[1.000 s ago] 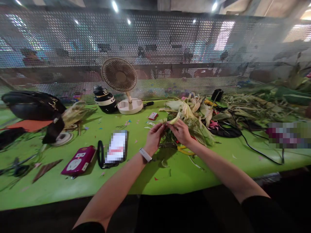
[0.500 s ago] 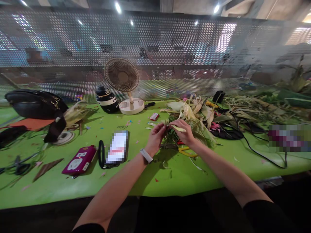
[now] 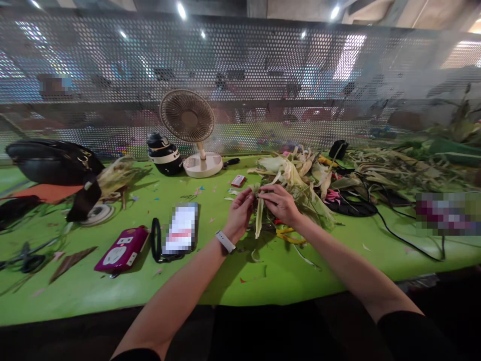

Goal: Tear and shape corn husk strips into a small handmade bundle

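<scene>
A pale green husk strip (image 3: 259, 218) hangs down between my two hands, its upper end at my fingertips. My left hand (image 3: 240, 210), with a white band at the wrist, pinches the small husk piece from the left. From the right, my right hand (image 3: 280, 203) closes its fingers on the same piece. Just behind and to the right lies a heap of corn husks (image 3: 287, 170). Yellow-handled scissors (image 3: 289, 235) rest on the green table (image 3: 240, 286) below my right hand. The exact grip at the fingertips is too small to tell.
A phone (image 3: 181, 228), a magenta power strip (image 3: 122, 249) and dark scissors (image 3: 28, 258) lie to the left. Behind stand a fan (image 3: 188, 118), a bottle (image 3: 165, 155) and a black bag (image 3: 54, 161). A black cable (image 3: 398, 238) runs along the right.
The husk strip, which pointed rightward across my right hand, now hangs down between both hands. My right fingers have shifted slightly left, nearer my left fingertips.
</scene>
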The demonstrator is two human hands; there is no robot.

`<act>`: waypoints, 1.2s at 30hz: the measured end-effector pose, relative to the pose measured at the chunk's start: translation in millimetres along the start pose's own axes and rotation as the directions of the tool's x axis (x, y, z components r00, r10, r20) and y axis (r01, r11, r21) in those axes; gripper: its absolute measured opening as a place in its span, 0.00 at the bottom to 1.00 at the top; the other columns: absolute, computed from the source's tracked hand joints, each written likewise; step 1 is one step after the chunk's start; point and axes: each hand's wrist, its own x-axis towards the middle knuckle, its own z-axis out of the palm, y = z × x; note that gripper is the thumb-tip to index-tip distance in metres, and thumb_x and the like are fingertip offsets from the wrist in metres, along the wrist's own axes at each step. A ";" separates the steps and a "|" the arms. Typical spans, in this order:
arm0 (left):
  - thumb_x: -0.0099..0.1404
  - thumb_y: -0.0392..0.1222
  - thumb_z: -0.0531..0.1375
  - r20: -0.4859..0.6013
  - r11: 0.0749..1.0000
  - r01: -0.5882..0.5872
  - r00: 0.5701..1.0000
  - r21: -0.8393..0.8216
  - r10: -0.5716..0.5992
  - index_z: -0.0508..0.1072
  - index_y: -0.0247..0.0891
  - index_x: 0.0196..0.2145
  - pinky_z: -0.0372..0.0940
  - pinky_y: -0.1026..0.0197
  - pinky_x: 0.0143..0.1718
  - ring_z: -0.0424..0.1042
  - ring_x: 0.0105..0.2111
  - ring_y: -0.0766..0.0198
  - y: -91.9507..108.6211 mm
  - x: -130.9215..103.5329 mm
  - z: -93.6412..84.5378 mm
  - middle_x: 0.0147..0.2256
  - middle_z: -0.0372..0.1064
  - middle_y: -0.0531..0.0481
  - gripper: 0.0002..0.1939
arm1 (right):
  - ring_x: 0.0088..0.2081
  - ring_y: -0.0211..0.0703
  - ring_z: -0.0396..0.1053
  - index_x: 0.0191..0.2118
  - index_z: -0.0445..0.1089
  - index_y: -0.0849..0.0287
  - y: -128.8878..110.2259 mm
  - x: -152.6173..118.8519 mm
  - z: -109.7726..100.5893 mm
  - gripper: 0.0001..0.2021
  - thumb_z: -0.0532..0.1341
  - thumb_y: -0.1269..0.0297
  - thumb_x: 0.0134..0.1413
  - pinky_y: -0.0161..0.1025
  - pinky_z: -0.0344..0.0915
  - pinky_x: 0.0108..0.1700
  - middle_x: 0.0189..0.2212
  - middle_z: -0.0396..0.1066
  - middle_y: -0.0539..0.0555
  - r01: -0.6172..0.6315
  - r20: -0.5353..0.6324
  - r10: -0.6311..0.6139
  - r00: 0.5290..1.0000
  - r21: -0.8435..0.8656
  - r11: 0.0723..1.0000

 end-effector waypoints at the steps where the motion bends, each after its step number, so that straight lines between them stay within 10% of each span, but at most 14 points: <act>1: 0.50 0.32 0.67 -0.004 1.000 -0.003 1.000 -0.007 0.003 0.75 0.38 0.35 0.65 0.65 0.39 0.73 0.32 0.70 0.1 0.3 0.2 0.33 0.76 0.52 0.13 | 0.46 0.43 0.69 0.42 0.74 0.52 0.0 -0.2 0.0 0.11 0.56 0.68 0.59 0.44 0.69 0.47 0.42 0.72 0.56 0.003 0.002 -0.003 1.000 0.002 1.000; 24: 0.55 0.41 0.65 0.003 0.987 0.160 0.987 0.026 -0.160 0.77 0.35 0.32 0.65 0.64 0.35 0.72 0.32 0.66 -6.0 8.2 -7.7 0.31 0.76 0.51 0.07 | 0.48 0.42 0.70 0.44 0.73 0.52 -4.1 -0.7 -4.3 0.12 0.57 0.70 0.58 0.43 0.70 0.49 0.47 0.72 0.57 0.049 -0.014 -0.048 0.999 0.097 0.994; 36: 0.49 0.39 0.69 0.026 0.996 0.032 0.999 0.083 -0.034 0.76 0.38 0.27 0.64 0.67 0.32 0.70 0.26 0.71 -3.6 2.5 -3.8 0.27 0.74 0.54 0.07 | 0.46 0.42 0.71 0.45 0.74 0.52 -3.6 0.1 -2.0 0.12 0.56 0.67 0.59 0.43 0.70 0.49 0.45 0.73 0.57 0.003 -0.027 0.000 1.000 0.112 0.994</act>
